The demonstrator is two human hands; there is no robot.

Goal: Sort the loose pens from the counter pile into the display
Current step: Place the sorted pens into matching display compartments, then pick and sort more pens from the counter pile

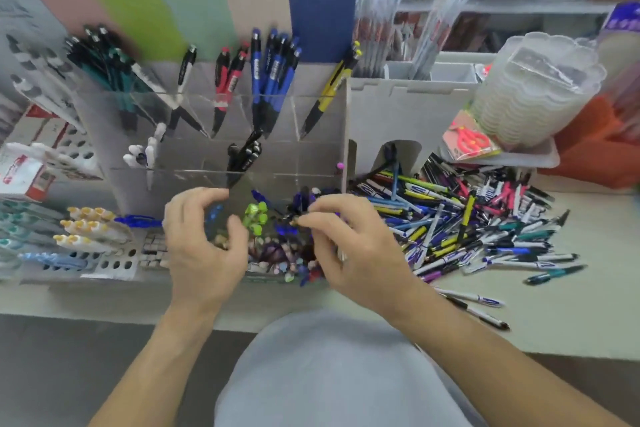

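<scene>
The clear display (214, 121) stands just beyond both hands, its upper rows partly filled. The pen pile (467, 218) sprawls on the table (554, 315) right of the right hand (349, 253). Its fingers (322, 210) pinch something small, seemingly a pen tip, over the crowded front row. The left hand (204, 246) curls loosely, holding nothing I can make out. Pens are light, stiff and slick, best pinched mid-barrel. Upright pens already in the slots crowd the drop.

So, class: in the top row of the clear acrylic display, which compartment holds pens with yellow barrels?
The rightmost compartment: its black-and-yellow pens lean alone, right of the blue pens and red pens.
</scene>
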